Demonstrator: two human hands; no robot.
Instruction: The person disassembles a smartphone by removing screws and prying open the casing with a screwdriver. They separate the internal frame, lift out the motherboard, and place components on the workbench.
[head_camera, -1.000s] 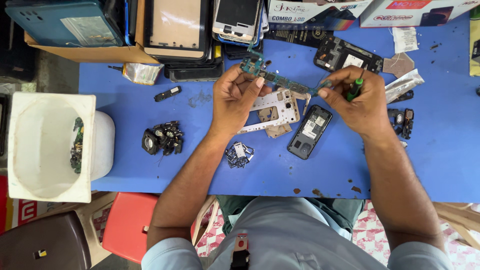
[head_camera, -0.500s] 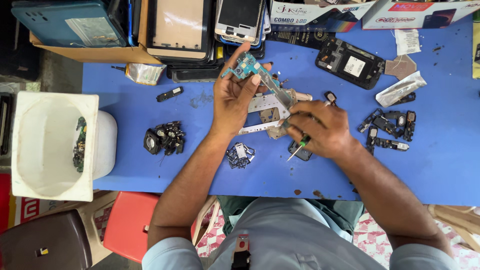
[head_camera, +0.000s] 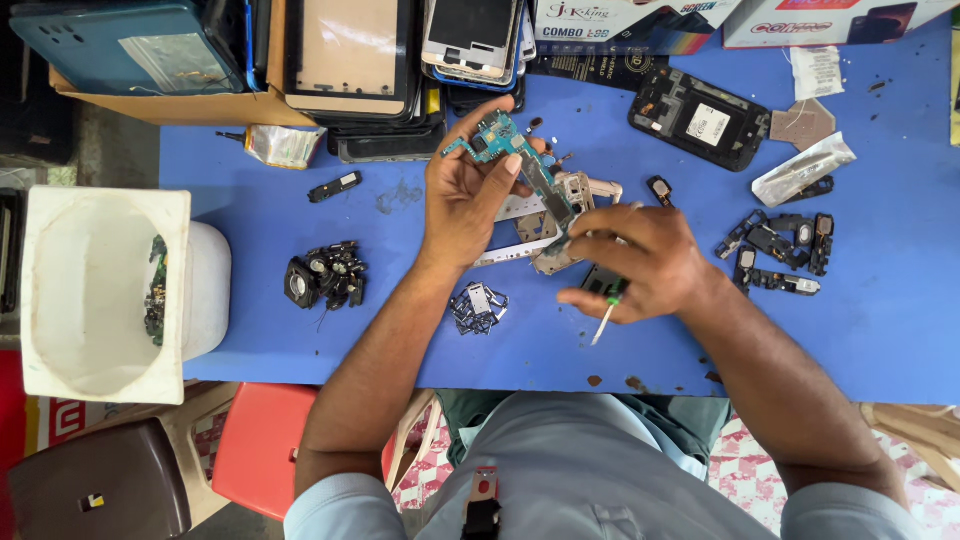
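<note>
- Left hand (head_camera: 468, 195) raised over the middle of the blue table (head_camera: 900, 330), fingers curled and pinched round a green circuit board (head_camera: 500, 140); board held tilted, just above the metal frame (head_camera: 555, 215) lying on the table
- Right hand (head_camera: 640, 262) just right of the frame, fingers closed round a small screwdriver (head_camera: 605, 318) with its pale shaft poking out below the palm; fingertips touching the lower end of the board strip
- Open blue surface at the near right corner and along the near edge; back edge crowded with stacked phone screens (head_camera: 470, 40), a cardboard box (head_camera: 190, 105) and printed cartons (head_camera: 640, 20)
- Black phone shell (head_camera: 700, 120) lying flat behind the right hand; cluster of small black parts (head_camera: 785, 250) to its right, well clear of the fingers
- Heap of black camera parts (head_camera: 325, 275) left of the left forearm; small pile of metal shields (head_camera: 478, 305) between the forearms
- White tub (head_camera: 60, 300) off the left edge of the table, a few green board scraps (head_camera: 155, 290) against its right wall
- Red stool (head_camera: 265, 450) and brown stool (head_camera: 100, 485) below the near left edge
</note>
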